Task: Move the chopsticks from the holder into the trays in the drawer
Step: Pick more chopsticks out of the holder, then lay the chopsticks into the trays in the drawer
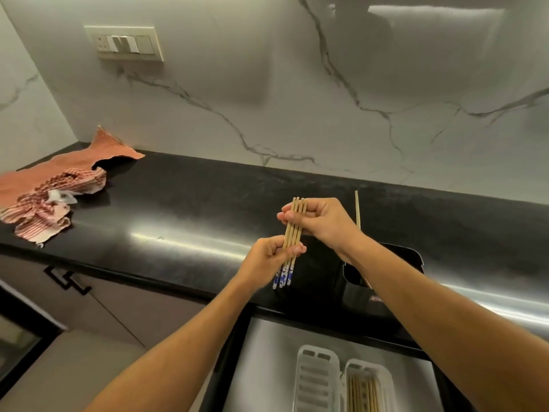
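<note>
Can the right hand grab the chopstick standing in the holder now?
Probably not yet: right hand and left hand both grip the chopstick bundle; the lone chopstick in the holder stands unobstructed.

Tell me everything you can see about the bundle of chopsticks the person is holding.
The chopsticks are a bundle of about four slim, pale sticks that look like bamboo or wood, lying side by side. Their lower ends carry a blue and white pattern; the upper ends are plain. They stand nearly upright in the picture, leaning slightly, above the black countertop. The right hand grips the upper part; the left hand pinches them just above the patterned ends.
</note>
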